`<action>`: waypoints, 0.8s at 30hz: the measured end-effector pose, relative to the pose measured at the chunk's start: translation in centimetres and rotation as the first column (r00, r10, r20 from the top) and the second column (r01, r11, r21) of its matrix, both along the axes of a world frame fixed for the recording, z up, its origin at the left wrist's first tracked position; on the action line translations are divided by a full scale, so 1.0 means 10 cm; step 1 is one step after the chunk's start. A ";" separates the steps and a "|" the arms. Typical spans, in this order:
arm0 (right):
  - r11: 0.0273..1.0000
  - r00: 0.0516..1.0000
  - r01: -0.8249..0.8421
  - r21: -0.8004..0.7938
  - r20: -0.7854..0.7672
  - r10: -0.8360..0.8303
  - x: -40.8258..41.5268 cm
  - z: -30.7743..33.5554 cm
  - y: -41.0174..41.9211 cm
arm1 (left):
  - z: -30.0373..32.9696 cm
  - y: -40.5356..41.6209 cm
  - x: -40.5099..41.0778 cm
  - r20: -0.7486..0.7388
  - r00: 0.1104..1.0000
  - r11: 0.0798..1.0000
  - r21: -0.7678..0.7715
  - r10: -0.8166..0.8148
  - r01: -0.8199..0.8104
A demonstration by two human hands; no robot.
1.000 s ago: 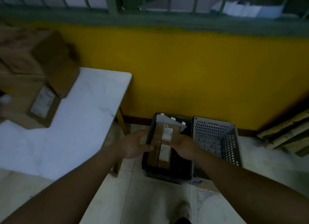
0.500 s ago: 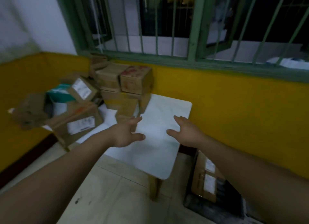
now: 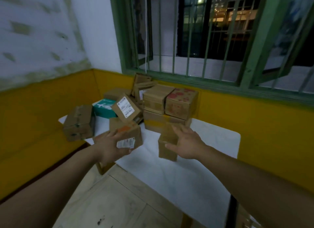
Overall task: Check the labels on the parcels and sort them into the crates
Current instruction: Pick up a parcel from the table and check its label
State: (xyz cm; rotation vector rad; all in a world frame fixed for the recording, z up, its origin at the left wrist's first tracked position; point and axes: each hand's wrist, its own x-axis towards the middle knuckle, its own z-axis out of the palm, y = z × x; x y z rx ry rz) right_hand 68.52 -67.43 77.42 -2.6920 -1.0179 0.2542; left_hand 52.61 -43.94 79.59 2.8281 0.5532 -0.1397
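Left hand (image 3: pixel 112 147) grip clamped on a brown parcel (image 3: pixel 126 134), white label (image 3: pixel 126 143) just under the fingers; right hand (image 3: pixel 188 145) grip wrapped round a narrow upright parcel (image 3: pixel 167 142) on the tabletop (image 3: pixel 195 170). Risk: narrow one looks tippy, one-handed lift could swing or drop it; stacked parcels (image 3: pixel 169 105) just behind right grip could topple if bumped. Bare tabletop nearer than both grips; tabletop edge directly below left grip. Crates not in view.
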 end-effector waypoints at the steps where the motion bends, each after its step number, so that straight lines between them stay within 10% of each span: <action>1: 1.000 1.000 -0.019 0.007 -0.012 0.019 0.07 -0.02 0.15 | 0.02 0.09 0.04 -0.029 0.999 1.000 -0.019 0.020 -0.021; 11: 0.991 0.983 -0.112 0.074 -0.138 0.122 0.62 -0.32 1.55 | -0.12 1.13 0.44 -0.194 0.955 0.970 -0.049 0.226 -0.240; 24: 0.993 0.945 0.120 -0.013 -0.306 -0.118 0.30 -0.75 2.21 | -1.09 1.93 0.95 -0.202 0.979 0.998 -0.063 0.001 -0.014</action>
